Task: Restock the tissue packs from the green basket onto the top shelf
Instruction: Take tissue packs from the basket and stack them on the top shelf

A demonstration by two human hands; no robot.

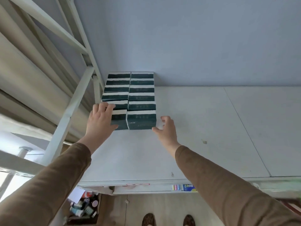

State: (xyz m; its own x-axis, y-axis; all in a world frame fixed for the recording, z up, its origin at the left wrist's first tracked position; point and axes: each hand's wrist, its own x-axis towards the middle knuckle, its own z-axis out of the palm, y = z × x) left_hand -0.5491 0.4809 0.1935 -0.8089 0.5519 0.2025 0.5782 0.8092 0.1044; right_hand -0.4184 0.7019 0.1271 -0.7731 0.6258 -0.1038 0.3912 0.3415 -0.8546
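Observation:
Dark green tissue packs with white tops stand in two rows on the white top shelf [203, 128], at its back left against the wall. My left hand [101, 119] lies over the nearest pack of the left row [119, 119], fingers curled on its top left corner. My right hand [166, 129] is just right of the nearest pack of the right row [141, 120], fingers spread, thumb close to its lower right corner, holding nothing. The green basket is not in view.
A white metal frame [71, 101] rises at the left of the shelf. Below the shelf edge are a lower shelf with small items [187, 187] and a box of bottles [84, 207] on the floor. The shelf's right side is bare.

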